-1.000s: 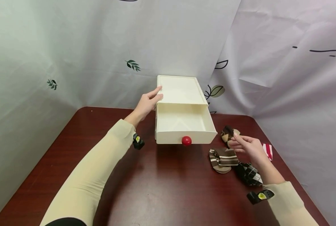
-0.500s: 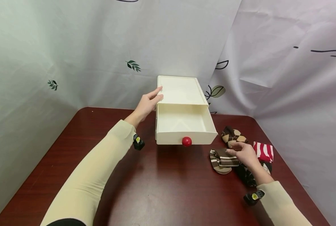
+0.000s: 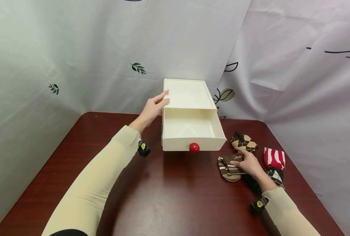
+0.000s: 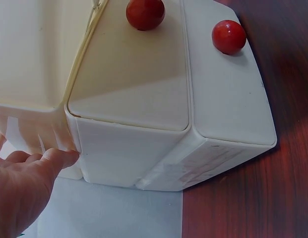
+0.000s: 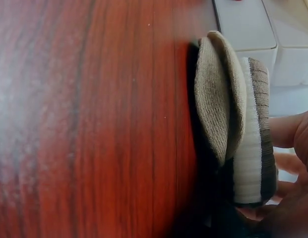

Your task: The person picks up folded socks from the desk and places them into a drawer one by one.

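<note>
My left hand (image 3: 151, 109) rests at the upper left edge of a white drawer unit (image 3: 189, 93), fingers against its side. The unit's top drawer (image 3: 175, 144), with a red knob (image 3: 194, 147), is pulled out and shows nothing inside. On the right, my right hand (image 3: 249, 165) is over a folded pair of brown striped socks (image 3: 224, 167), thumb and fingers spread apart. In the right wrist view the thumb lies right at the cuff of the socks (image 5: 250, 148), the other fingers beyond it, partly hidden.
Behind the right hand lie brown argyle socks (image 3: 245, 142). Red-and-white striped socks (image 3: 274, 158) and black argyle socks (image 3: 276, 178) lie farther right, the black ones partly under the forearm. A printed white cloth (image 3: 104, 49) hangs behind the dark wooden table (image 3: 163, 203).
My right hand has moved left and down from near the brown argyle socks to the brown striped socks, uncovering the red-and-white pair. The left hand and drawer have stayed put.
</note>
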Demonstrator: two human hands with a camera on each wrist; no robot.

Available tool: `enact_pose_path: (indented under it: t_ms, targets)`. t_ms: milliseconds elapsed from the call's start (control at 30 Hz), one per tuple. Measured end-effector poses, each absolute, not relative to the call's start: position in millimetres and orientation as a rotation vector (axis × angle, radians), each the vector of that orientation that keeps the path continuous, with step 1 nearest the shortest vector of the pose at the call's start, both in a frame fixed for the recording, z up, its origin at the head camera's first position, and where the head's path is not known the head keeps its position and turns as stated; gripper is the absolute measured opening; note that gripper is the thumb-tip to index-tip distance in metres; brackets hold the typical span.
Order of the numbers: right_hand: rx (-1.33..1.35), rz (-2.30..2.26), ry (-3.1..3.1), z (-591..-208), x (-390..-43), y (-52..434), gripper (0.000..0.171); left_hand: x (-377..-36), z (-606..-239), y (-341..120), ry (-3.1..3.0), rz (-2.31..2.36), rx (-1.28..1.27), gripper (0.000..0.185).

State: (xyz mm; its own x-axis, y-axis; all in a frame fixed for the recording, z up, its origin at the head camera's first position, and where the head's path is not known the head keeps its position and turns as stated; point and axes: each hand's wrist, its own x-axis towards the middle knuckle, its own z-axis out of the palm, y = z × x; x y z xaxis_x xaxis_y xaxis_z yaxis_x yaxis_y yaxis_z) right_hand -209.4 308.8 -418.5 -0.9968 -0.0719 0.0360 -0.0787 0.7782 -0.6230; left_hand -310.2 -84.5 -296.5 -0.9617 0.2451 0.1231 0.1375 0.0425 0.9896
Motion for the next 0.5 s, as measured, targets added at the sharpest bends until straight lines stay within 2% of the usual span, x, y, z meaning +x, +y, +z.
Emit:
enact_pose_path:
  t_ms: [133, 367, 500]
  targets:
    - [0.167, 1.05, -2.949, -420.1, -211.4, 307.0, 0.058, -304.2, -291.3, -84.5, 2.212, 2.086, 0.406, 0.052]
    - [0.097, 1.052, -2.937, -423.3, -207.3, 307.4, 0.031, -303.2, -292.2, -84.5, 2.216, 2.07, 0.406, 0.053]
    - [0.048, 1.066, -2.911, -421.0, -203.7, 307.4, 0.027, -303.3, -292.3, -83.9, 2.223, 2.073, 0.406, 0.052]
